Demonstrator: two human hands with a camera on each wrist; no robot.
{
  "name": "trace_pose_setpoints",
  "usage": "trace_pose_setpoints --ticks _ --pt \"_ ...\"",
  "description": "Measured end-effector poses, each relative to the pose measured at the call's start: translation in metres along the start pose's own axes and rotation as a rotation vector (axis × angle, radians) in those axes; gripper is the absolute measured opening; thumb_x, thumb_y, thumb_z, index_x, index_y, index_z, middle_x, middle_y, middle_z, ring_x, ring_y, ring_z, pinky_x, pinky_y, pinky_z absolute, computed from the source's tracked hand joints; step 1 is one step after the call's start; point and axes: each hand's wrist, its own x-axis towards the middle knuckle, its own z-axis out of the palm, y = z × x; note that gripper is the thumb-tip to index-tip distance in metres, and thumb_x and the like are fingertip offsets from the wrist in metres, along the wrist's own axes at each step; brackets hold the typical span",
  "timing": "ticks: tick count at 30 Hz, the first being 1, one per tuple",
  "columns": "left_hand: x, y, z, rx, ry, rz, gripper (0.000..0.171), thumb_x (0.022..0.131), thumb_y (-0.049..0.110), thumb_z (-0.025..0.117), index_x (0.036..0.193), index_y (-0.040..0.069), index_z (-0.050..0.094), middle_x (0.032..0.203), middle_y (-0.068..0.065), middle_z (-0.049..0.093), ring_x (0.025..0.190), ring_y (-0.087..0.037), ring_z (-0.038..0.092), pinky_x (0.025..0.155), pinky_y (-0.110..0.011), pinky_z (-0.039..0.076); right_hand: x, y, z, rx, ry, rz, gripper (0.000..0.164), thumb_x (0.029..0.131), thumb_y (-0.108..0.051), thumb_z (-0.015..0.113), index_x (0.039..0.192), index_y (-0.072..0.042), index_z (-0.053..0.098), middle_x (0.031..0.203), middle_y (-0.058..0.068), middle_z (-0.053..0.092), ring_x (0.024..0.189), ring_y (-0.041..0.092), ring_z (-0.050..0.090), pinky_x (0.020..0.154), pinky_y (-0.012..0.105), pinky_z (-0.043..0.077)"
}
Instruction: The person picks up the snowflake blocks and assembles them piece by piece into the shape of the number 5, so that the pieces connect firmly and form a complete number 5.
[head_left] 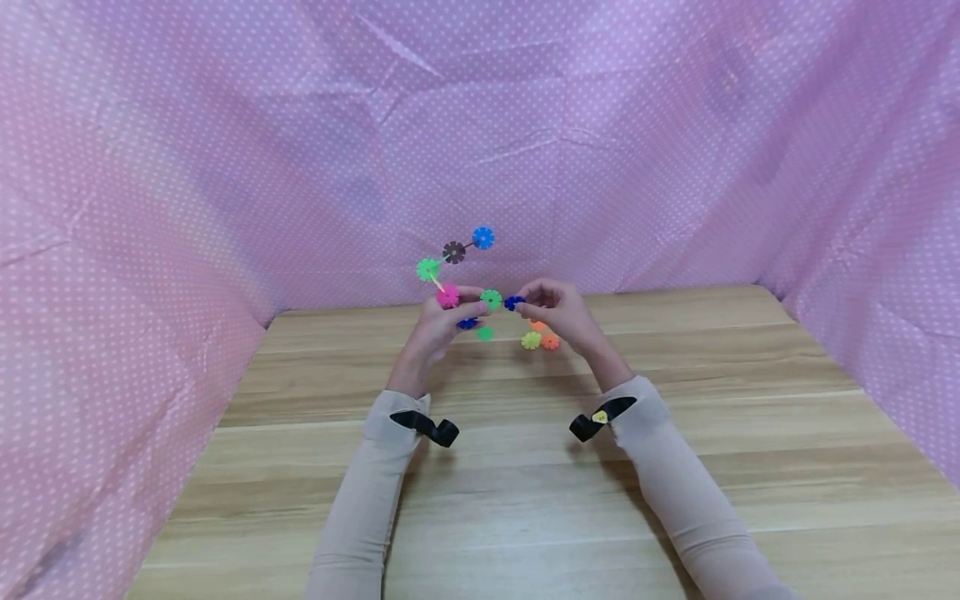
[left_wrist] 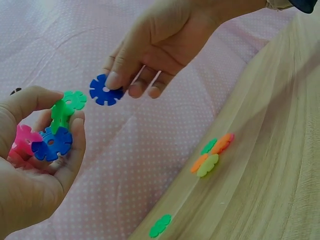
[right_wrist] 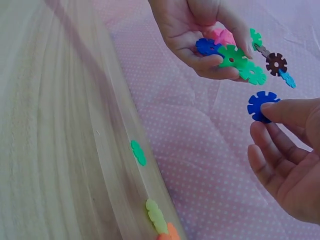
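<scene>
Above the table my left hand pinches a chain of joined notched plastic discs. In the head view the chain runs from a light blue disc through a brown disc, a green disc and a pink disc down to the hand. A green disc forms the end nearest my right hand. Between thumb and fingertip the right hand pinches a single dark blue disc, a small gap away from that green end. The left fingers hide some joints of the chain.
On the wooden table lie loose discs: a green one, a yellow one, orange ones and another green one. Pink dotted cloth hangs behind the table and at both sides. Each wrist carries a black strap.
</scene>
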Motion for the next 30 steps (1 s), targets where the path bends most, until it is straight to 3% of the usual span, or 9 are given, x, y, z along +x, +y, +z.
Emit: trace_pose_setpoints --ticks 11,23,30 --pt "-0.0012 -0.0015 0.0031 -0.058 0.058 0.022 0.013 0.097 0.001 0.065 0.109 0.002 0.069 0.094 -0.002 0.075 0.084 -0.016 0.075 0.073 -0.023 0.063 -0.0016 -0.0027 0.0067 -0.039 0.041 -0.053 0.019 0.093 -0.007 0.074 0.106 0.006 0.069 0.103 0.025 0.069 0.084 0.012 0.064 0.074 0.017 0.056" --pt "-0.0007 -0.0018 0.0045 -0.05 0.078 0.02 0.01 0.097 0.005 0.067 0.106 0.007 0.071 0.093 -0.003 0.074 0.083 -0.015 0.074 0.073 -0.023 0.063 -0.0007 -0.0026 0.0088 -0.008 0.053 -0.102 0.016 0.092 -0.005 0.075 0.101 0.006 0.07 0.101 0.026 0.07 0.082 0.011 0.069 0.075 0.02 0.06" --pt "0.0003 -0.0013 0.006 0.004 0.057 0.003 0.014 0.093 0.005 0.073 0.105 0.011 0.072 0.092 0.001 0.075 0.082 -0.012 0.073 0.078 -0.027 0.063 0.0 -0.0067 0.01 -0.025 0.073 -0.13 0.014 0.09 0.004 0.072 0.101 0.013 0.069 0.102 0.033 0.069 0.082 0.006 0.068 0.075 0.017 0.059"
